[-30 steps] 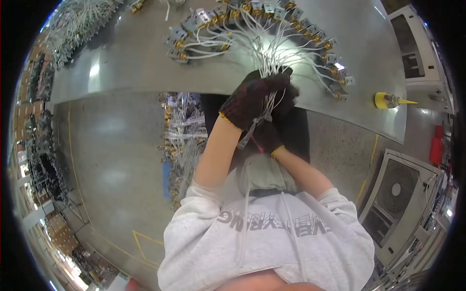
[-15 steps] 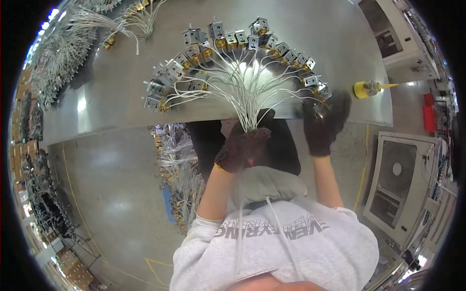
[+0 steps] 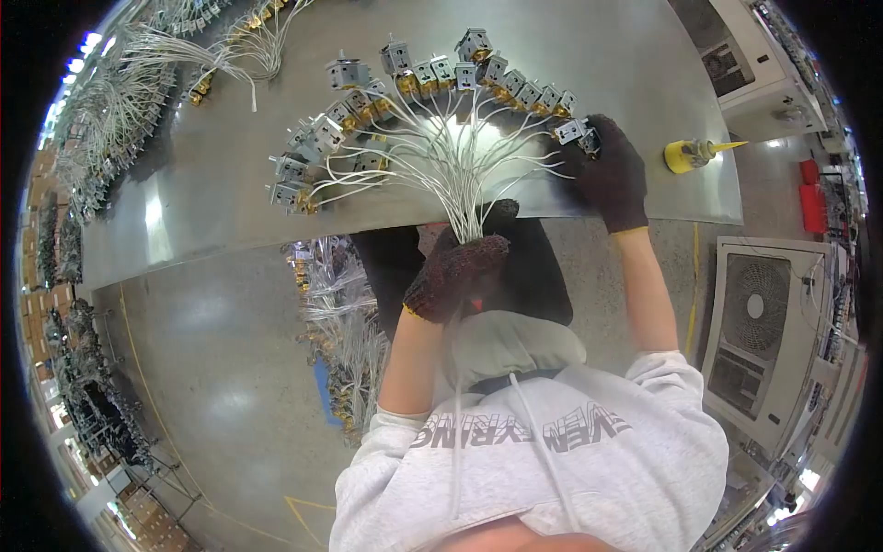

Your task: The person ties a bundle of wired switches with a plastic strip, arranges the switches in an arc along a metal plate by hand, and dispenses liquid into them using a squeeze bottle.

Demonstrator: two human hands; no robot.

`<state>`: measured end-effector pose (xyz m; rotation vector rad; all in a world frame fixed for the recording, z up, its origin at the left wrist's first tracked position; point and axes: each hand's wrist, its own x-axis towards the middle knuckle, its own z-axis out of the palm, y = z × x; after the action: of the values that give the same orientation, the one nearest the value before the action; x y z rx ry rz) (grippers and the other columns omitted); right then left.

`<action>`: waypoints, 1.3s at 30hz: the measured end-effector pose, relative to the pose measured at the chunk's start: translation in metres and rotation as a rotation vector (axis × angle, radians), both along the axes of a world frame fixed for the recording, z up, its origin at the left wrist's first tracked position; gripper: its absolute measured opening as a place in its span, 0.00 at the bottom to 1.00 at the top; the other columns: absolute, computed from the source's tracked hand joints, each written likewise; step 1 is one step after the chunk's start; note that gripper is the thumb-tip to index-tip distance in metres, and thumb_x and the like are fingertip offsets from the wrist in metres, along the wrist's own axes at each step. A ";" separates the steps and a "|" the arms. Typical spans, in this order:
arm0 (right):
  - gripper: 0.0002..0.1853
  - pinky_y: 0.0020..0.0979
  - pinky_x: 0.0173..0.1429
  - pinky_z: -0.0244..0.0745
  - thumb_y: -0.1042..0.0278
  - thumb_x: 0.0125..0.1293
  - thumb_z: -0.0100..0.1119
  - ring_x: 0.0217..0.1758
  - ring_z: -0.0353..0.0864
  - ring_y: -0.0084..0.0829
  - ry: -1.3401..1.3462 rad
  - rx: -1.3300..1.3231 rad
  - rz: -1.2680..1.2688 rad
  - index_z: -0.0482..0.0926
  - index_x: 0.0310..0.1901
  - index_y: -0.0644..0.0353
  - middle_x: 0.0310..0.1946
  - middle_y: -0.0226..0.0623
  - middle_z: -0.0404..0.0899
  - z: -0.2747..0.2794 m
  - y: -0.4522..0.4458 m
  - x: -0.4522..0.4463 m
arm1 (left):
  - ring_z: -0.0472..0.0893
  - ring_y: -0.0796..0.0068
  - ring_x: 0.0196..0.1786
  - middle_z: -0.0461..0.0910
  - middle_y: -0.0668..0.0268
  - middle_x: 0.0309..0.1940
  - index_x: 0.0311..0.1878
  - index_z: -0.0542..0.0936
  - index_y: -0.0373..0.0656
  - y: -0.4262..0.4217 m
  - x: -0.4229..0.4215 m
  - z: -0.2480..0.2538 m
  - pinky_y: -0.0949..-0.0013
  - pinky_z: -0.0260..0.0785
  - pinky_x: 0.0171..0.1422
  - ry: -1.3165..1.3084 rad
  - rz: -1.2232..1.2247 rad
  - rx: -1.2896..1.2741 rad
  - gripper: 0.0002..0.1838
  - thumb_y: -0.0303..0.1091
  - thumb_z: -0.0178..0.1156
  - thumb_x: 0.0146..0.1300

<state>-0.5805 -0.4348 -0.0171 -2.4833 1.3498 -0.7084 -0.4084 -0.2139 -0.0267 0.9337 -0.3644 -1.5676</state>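
My left hand (image 3: 457,274), in a dark glove, is closed around the gathered ends of a bundle of white wires (image 3: 457,184) at the table's front edge. The wires fan out over the metal table (image 3: 216,198) to an arc of small metal parts (image 3: 395,57) with brass-coloured pieces. My right hand (image 3: 612,175), gloved too, is at the right end of this arc, its fingers curled against the last metal parts (image 3: 572,132). Its lower fingers are dark and blurred, and whether they grip a part cannot be made out.
A yellow bottle with a pointed tip (image 3: 685,155) stands right of my right hand. More wire bundles (image 3: 120,120) lie at the table's left. Below the table are wrapped bundles (image 3: 340,313). Fan-fronted metal units (image 3: 759,317) stand at the right.
My right hand has left my left hand and moved right to the arc's end, then slightly up. The bundle has shifted toward me and left, while my left hand keeps hold of it.
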 end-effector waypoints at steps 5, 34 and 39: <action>0.36 0.51 0.51 0.80 0.38 0.62 0.69 0.50 0.85 0.56 0.226 -0.064 -0.020 0.73 0.59 0.59 0.53 0.53 0.82 0.008 -0.004 0.013 | 0.65 0.85 0.20 0.70 0.73 0.22 0.69 0.75 0.35 -0.003 -0.003 0.015 0.76 0.56 0.24 -0.056 0.030 0.010 0.28 0.34 0.63 0.68; 0.64 0.42 0.84 0.56 0.20 0.59 0.60 0.83 0.57 0.52 0.483 0.134 0.363 0.52 0.80 0.70 0.80 0.59 0.55 0.077 -0.057 0.065 | 0.63 0.83 0.18 0.67 0.76 0.19 0.69 0.75 0.44 -0.021 -0.012 -0.017 0.72 0.57 0.22 0.049 0.122 -0.098 0.23 0.34 0.61 0.72; 0.60 0.43 0.81 0.62 0.26 0.60 0.65 0.80 0.64 0.51 0.476 0.163 0.332 0.56 0.80 0.66 0.78 0.54 0.63 0.045 -0.062 0.109 | 0.63 0.83 0.17 0.66 0.76 0.18 0.68 0.76 0.44 -0.020 -0.011 -0.027 0.73 0.57 0.22 0.086 0.177 -0.061 0.23 0.36 0.62 0.72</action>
<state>-0.4717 -0.4969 0.0275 -2.7397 1.0210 0.0684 -0.4189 -0.2339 -0.0534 0.8262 -0.2601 -1.4219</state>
